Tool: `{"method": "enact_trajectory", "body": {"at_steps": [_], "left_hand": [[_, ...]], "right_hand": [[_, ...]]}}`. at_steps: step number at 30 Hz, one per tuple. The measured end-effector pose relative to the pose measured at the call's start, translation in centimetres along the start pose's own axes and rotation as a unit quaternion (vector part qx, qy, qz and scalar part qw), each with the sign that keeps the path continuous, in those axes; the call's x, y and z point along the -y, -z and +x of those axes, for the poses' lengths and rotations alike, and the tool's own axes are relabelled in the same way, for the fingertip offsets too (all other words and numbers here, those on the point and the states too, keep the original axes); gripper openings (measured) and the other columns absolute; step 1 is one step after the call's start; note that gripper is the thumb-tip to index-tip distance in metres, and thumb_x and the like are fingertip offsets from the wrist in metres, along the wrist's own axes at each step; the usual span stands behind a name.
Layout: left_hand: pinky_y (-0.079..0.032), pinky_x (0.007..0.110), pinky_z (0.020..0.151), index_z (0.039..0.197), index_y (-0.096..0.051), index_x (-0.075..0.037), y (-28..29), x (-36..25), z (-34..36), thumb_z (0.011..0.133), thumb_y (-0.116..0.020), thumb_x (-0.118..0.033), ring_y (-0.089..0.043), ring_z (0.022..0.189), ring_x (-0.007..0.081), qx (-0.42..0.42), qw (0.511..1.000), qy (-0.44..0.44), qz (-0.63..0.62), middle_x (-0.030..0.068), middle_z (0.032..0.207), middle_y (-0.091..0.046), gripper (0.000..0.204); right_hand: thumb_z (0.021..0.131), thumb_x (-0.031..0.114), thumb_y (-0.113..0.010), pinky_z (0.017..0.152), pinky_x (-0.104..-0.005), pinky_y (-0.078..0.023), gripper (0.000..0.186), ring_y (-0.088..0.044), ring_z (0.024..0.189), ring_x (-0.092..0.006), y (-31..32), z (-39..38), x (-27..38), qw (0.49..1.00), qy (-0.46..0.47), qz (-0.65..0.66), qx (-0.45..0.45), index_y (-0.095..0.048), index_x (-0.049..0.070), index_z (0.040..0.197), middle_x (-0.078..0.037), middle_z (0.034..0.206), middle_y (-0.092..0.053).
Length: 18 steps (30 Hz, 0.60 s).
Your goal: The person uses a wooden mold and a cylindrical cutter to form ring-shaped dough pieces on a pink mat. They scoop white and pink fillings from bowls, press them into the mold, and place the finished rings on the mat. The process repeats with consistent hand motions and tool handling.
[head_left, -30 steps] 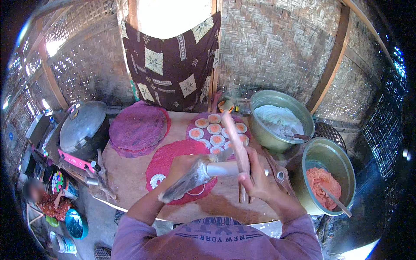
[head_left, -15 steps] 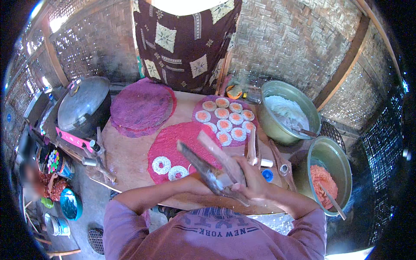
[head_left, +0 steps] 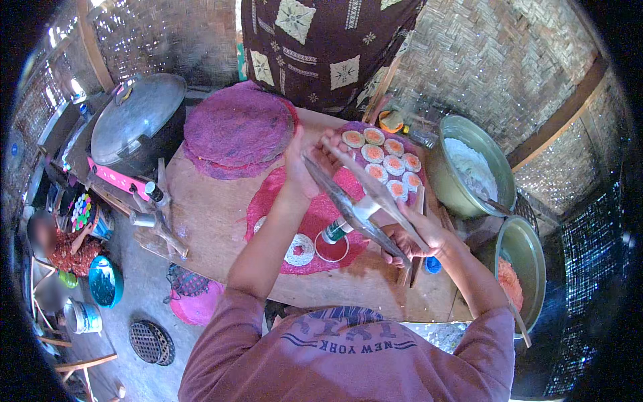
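Observation:
My left hand (head_left: 308, 164) grips the upper ends of a wooden press (head_left: 338, 201) with two long bars, one dark and one pale. My right hand (head_left: 418, 238) holds its lower ends, fingers curled round them. Between the bars is a white tube (head_left: 365, 209) with a dark green end (head_left: 333, 232). Beneath lies a red sheet (head_left: 273, 186) with white doughnut-like rings (head_left: 299, 253) and a thin ring (head_left: 331, 258). At the upper right, several white rounds with orange centres (head_left: 394, 163) sit on a purple sheet. A stack of purple sheets (head_left: 234, 127) is at the upper left.
The wooden table (head_left: 194, 221) holds wooden tools (head_left: 164, 231) at its left. Bowls of white mixture (head_left: 469, 167) and orange mixture (head_left: 508, 285) stand right. A lidded pot (head_left: 137, 117) is left. Another person (head_left: 70, 248) sits lower left near a teal basin (head_left: 106, 288).
My left hand has moved up and forward, turning the press more diagonal across the red sheet. My right hand has shifted right, and the tube now shows between the bars. The view has shifted.

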<state>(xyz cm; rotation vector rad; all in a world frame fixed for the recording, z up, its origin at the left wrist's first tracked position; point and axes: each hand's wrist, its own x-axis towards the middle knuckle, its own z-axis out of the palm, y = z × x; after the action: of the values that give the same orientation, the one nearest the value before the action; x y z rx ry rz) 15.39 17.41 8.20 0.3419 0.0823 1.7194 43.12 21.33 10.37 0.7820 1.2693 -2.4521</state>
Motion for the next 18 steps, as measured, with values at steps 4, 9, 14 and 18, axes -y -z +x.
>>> {"method": "enact_trajectory", "body": {"at_steps": [4, 9, 14, 18], "left_hand": [[-0.045, 0.043, 0.089, 0.094, -0.054, -0.006, 8.8, 1.7, 0.1, 0.090, -0.046, -0.059, -0.055, 0.083, 0.0263, -0.013, 0.994, -0.036, -0.101, 0.0062, 0.082, -0.054, 0.053], [-0.044, 0.042, 0.080, 0.088, -0.052, -0.010, 13.6, 1.8, -1.4, 0.088, -0.042, -0.065, -0.052, 0.076, 0.0228, -0.021, 0.991, -0.065, -0.112, 0.0031, 0.077, -0.051, 0.056], [-0.045, 0.041, 0.076, 0.084, -0.050, -0.012, 14.0, 1.2, -1.2, 0.088, -0.043, -0.065, -0.051, 0.072, 0.0208, -0.066, 0.991, -0.069, -0.095, 0.0018, 0.073, -0.050, 0.054], [-0.045, 0.041, 0.075, 0.081, -0.051, -0.013, 14.1, 1.6, -0.1, 0.088, -0.046, -0.064, -0.051, 0.067, 0.0196, -0.042, 0.991, -0.060, -0.114, 0.0004, 0.069, -0.049, 0.052]], "right_hand": [[0.080, 0.085, -0.028, 0.054, -0.0301, -0.049, 0.099, -0.061, 0.061, -0.0198, 0.6, 3.0, 0.1, 0.978, -0.064, -0.136, -0.143, -0.055, -0.005, 0.111, -0.016, 0.076, -0.064], [0.083, 0.083, -0.024, 0.047, -0.0314, -0.047, 0.089, -0.058, 0.052, -0.0192, 0.4, 5.6, -1.3, 0.972, -0.078, -0.166, -0.145, -0.053, 0.001, 0.103, -0.011, 0.066, -0.060], [0.082, 0.084, -0.025, 0.044, -0.0306, -0.046, 0.089, -0.057, 0.050, -0.0166, 0.7, 6.7, -1.8, 0.965, -0.060, -0.195, -0.165, -0.056, 0.002, 0.096, -0.009, 0.062, -0.056], [0.084, 0.082, -0.027, 0.042, -0.0307, -0.044, 0.088, -0.054, 0.046, -0.0161, 1.1, 6.6, -1.8, 0.939, -0.045, -0.251, -0.230, -0.058, 0.000, 0.080, -0.008, 0.058, -0.056]]}}
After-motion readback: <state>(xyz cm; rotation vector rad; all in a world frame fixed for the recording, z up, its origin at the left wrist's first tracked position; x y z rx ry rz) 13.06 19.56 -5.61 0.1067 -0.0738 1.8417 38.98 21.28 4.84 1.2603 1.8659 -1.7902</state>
